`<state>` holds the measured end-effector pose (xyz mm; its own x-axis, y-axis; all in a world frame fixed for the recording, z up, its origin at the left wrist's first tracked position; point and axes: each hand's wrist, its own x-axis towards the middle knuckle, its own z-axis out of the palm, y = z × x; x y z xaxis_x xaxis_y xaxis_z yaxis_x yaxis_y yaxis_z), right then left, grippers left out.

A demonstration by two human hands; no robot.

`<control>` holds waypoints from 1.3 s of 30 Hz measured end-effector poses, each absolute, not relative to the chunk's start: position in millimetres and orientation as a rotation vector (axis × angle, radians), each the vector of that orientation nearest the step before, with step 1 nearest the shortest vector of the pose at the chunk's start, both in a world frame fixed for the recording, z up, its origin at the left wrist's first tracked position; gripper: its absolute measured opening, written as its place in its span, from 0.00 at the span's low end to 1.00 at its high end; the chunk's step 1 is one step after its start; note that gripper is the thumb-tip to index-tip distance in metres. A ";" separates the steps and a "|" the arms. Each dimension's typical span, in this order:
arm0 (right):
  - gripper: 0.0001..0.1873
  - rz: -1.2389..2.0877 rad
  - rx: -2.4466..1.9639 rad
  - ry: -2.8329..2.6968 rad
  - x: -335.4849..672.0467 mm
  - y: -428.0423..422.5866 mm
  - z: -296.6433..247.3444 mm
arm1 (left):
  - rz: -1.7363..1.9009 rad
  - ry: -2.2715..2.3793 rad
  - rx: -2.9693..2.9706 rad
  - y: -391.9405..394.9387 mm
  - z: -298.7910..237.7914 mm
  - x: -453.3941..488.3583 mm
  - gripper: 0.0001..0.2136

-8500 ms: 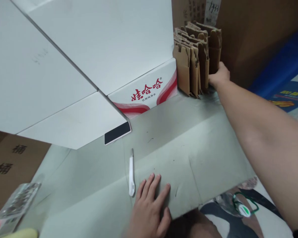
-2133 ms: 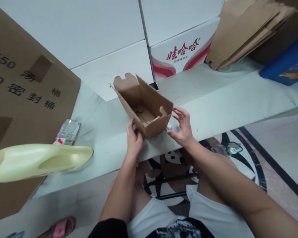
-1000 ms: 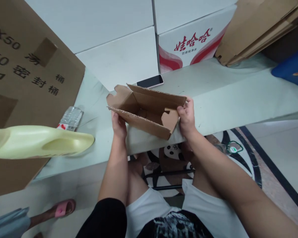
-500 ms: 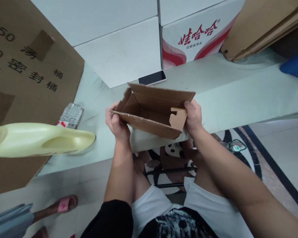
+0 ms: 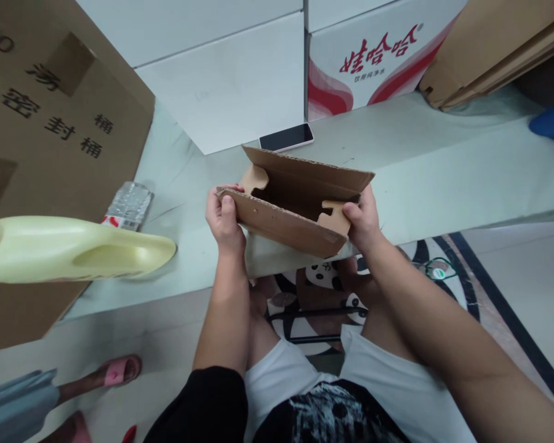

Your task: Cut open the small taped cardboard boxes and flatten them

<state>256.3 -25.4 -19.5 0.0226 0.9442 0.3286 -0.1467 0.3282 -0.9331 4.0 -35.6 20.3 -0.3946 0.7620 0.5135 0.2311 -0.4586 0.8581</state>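
I hold a small brown corrugated cardboard box (image 5: pixel 286 224) over the near edge of a grey-green table (image 5: pixel 443 166), its open top facing me. My left hand (image 5: pixel 224 218) is closed on the box's left end, thumb on the front wall, pressing the left flap inward. At the right end my right hand (image 5: pixel 362 221) grips the corner, with its fingers folding the notched right flap (image 5: pixel 335 212) inward. The back wall stands up above the front one.
A phone (image 5: pixel 286 136) lies face up behind the box. White cartons (image 5: pixel 221 80) and a red-and-white printed carton (image 5: pixel 373 61) stand at the back, flat brown cardboard blanks (image 5: pixel 489 49) at the right. A large brown carton (image 5: pixel 41 123), a plastic bottle (image 5: pixel 128 203) and a pale yellow object (image 5: pixel 74 249) sit left. Another person's pink slipper (image 5: pixel 120 369) is on the floor.
Since the earliest frame I took a flat blank from the stack and opened it into a box. In the last second both end flaps folded inward and the box tilted towards me.
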 end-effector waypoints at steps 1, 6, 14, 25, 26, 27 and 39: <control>0.37 1.025 -0.850 -1.257 257.4 -25.8 -20.6 | 1.911 1.345 1.444 -35.4 20.2 3.9 0.21; 0.33 0.987 -0.862 -1.280 258.5 -29.0 -13.9 | 1.968 1.276 1.480 -34.3 20.1 3.8 0.21; 0.21 0.707 -0.980 -1.357 253.3 -49.7 4.6 | 1.859 1.463 1.580 -30.6 11.1 -2.3 0.27; 0.24 0.665 -0.895 -1.397 264.1 -45.4 -9.4 | 1.698 1.373 1.734 -21.9 17.8 -24.8 0.19; 0.26 0.699 -0.905 -1.347 265.1 -42.5 -13.1 | 1.767 1.377 1.621 -18.6 15.4 -30.4 0.17; 0.28 0.749 -0.930 -1.305 265.9 -39.7 -16.6 | 1.848 1.378 1.468 -15.0 12.2 -36.6 0.16; 0.42 0.804 -0.996 -1.807 242.5 -43.7 -23.3 | 1.391 1.356 0.830 -15.3 -14.9 -26.9 0.36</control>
<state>242.5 -43.7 -23.3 -0.2764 0.8777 0.3914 0.2972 0.4654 -0.8337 -26.9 -15.3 -14.9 -0.2821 0.9463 -0.1578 -0.1818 0.1088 0.9773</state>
